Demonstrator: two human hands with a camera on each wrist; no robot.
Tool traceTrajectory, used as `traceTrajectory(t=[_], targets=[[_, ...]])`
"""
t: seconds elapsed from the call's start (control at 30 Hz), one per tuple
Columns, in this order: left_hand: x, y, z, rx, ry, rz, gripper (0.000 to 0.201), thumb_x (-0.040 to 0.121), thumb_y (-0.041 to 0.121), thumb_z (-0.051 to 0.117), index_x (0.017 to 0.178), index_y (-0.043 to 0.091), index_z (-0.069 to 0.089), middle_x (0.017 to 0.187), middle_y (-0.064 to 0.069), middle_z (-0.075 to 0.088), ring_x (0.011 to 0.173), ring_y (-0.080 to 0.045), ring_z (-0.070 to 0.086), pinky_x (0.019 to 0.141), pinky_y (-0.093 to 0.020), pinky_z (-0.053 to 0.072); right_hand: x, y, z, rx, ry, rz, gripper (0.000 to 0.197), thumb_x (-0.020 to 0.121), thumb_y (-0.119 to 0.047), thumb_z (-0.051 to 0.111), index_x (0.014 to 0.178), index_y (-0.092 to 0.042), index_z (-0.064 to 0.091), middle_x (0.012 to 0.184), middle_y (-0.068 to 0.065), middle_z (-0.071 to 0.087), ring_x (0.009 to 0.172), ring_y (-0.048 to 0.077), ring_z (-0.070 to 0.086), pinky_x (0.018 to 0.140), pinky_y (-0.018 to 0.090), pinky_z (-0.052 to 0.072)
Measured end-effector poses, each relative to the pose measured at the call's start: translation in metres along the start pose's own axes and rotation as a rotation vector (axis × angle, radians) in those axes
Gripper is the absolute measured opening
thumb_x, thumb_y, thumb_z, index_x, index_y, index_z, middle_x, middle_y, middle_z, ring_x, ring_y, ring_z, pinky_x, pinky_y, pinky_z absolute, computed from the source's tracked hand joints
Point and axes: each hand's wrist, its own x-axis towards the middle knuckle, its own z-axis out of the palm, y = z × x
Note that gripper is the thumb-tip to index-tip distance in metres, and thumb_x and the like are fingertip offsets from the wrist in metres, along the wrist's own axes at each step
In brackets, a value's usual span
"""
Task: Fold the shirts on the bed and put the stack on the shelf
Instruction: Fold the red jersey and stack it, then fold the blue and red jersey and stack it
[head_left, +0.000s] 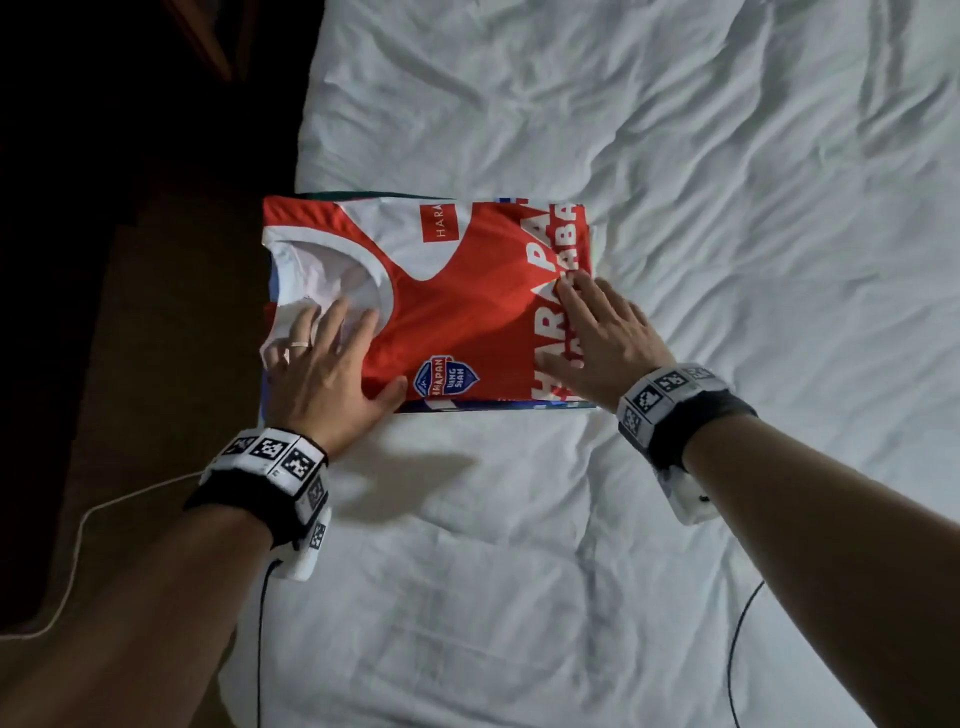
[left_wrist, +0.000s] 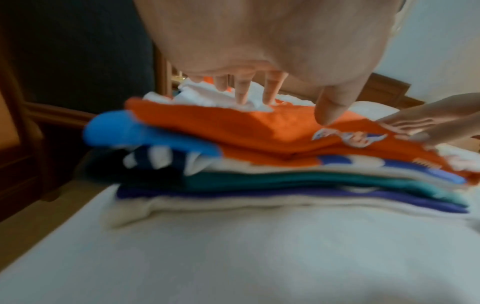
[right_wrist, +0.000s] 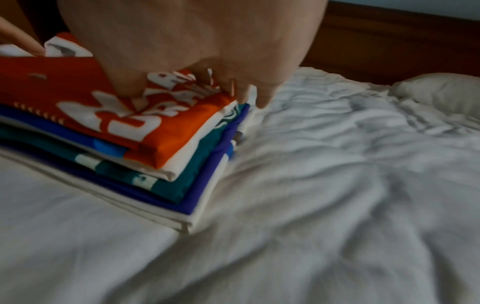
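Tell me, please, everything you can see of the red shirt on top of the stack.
The red shirt lies folded flat into a rectangle, topmost on the stack of folded shirts at the bed's left edge. Smooth, jersey-like fabric; red with white panels, a white neckline, large white lettering and a blue shield badge. The left hand rests flat on its collar end, the right hand on the lettered end, fingers straight.

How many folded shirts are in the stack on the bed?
5 layers show, though some may be hidden: the red shirt on top, then white, teal, purple and cream lowest.
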Motion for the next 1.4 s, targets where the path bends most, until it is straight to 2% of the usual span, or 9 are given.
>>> traceTrajectory(t=[0.07, 0.13, 0.23, 0.37, 0.63, 0.93, 1.13, 1.27, 1.4], targets=[[-0.004, 0.027, -0.015, -0.046, 0.032, 0.034, 0.073, 0.081, 0.062, 0.054, 0.143, 0.024, 0.046, 0.15, -0.004, 0.044, 0.137, -0.034, 0.035, 0.103, -0.056, 0.033, -0.024, 0.009, -0.013, 0.058, 0.039, -0.019, 0.067, 0.093, -0.048, 0.054, 0.149, -0.018, 0.036, 0.154, 0.005, 0.04, 0.137, 0.027, 0.043, 0.111, 0.045, 0.039], [-0.006, 0.062, -0.031, -0.158, 0.03, 0.079, 0.064, 0.081, 0.057, 0.055, 0.134, 0.022, 0.056, 0.135, -0.002, 0.058, 0.123, -0.031, 0.05, 0.097, -0.048, 0.04, -0.053, 0.02, -0.027, 0.099, 0.008, 0.038, 0.045, 0.095, -0.039, 0.054, 0.135, -0.019, 0.056, 0.134, 0.002, 0.061, 0.119, 0.025, 0.059, 0.099, 0.039, 0.049], [-0.015, 0.124, -0.057, -0.348, -0.1, 0.122, 0.036, 0.088, 0.042, 0.066, 0.117, 0.021, 0.067, 0.11, 0.002, 0.069, 0.1, -0.026, 0.064, 0.087, -0.038, 0.051, -0.103, 0.045, -0.044, 0.179, -0.004, 0.177, 0.036, 0.094, -0.04, 0.055, 0.123, -0.022, 0.065, 0.117, -0.003, 0.069, 0.106, 0.02, 0.064, 0.092, 0.036, 0.051], [-0.046, 0.216, -0.092, -0.328, -0.181, 0.238, 0.023, 0.088, 0.038, 0.065, 0.099, 0.019, 0.068, 0.091, 0.002, 0.07, 0.088, -0.024, 0.066, 0.081, -0.04, 0.055, -0.187, 0.087, -0.069, 0.251, 0.073, 0.24, 0.029, 0.093, -0.034, 0.059, 0.115, -0.019, 0.069, 0.106, -0.001, 0.072, 0.098, 0.021, 0.066, 0.087, 0.031, 0.05], [-0.157, 0.425, -0.14, -0.121, -0.241, 0.434, 0.035, 0.09, 0.048, 0.058, 0.117, 0.026, 0.064, 0.106, 0.005, 0.07, 0.102, -0.021, 0.063, 0.093, -0.038, 0.051, -0.387, 0.204, -0.105, 0.253, 0.146, 0.365, 0.028, 0.093, -0.04, 0.055, 0.111, -0.023, 0.069, 0.106, 0.004, 0.07, 0.099, 0.027, 0.066, 0.085, 0.036, 0.053], [-0.265, 0.627, -0.105, -0.001, -0.355, 0.671, 0.033, 0.09, 0.048, 0.061, 0.115, 0.027, 0.066, 0.103, 0.007, 0.069, 0.104, -0.018, 0.063, 0.093, -0.036, 0.051, -0.566, 0.334, -0.077, 0.314, 0.173, 0.538, 0.026, 0.092, -0.038, 0.055, 0.108, -0.023, 0.07, 0.102, 0.008, 0.07, 0.093, 0.031, 0.065, 0.077, 0.034, 0.053], [-0.294, 0.705, -0.079, 0.214, -0.412, 0.846, 0.036, 0.092, 0.051, 0.057, 0.119, 0.029, 0.064, 0.113, 0.006, 0.069, 0.108, -0.017, 0.061, 0.093, -0.034, 0.05, -0.629, 0.383, -0.041, 0.398, 0.155, 0.671, 0.026, 0.093, -0.038, 0.053, 0.104, -0.022, 0.07, 0.101, 0.007, 0.07, 0.095, 0.029, 0.065, 0.078, 0.032, 0.051], [-0.286, 0.738, -0.071, 0.297, -0.419, 0.891, 0.035, 0.092, 0.052, 0.056, 0.118, 0.03, 0.064, 0.115, 0.007, 0.068, 0.111, -0.017, 0.061, 0.096, -0.036, 0.05, -0.65, 0.407, -0.021, 0.46, 0.143, 0.76, 0.024, 0.093, -0.037, 0.052, 0.097, -0.019, 0.069, 0.098, 0.006, 0.069, 0.095, 0.029, 0.064, 0.07, 0.028, 0.041], [-0.263, 0.763, -0.066, 0.346, -0.418, 0.92, 0.036, 0.091, 0.052, 0.056, 0.118, 0.029, 0.064, 0.116, 0.005, 0.067, 0.109, -0.017, 0.061, 0.096, -0.037, 0.05, -0.657, 0.426, -0.011, 0.52, 0.13, 0.843, 0.021, 0.093, -0.038, 0.053, 0.085, -0.022, 0.064, 0.086, 0.0, 0.059, 0.093, 0.028, 0.065, 0.072, 0.027, 0.044]])
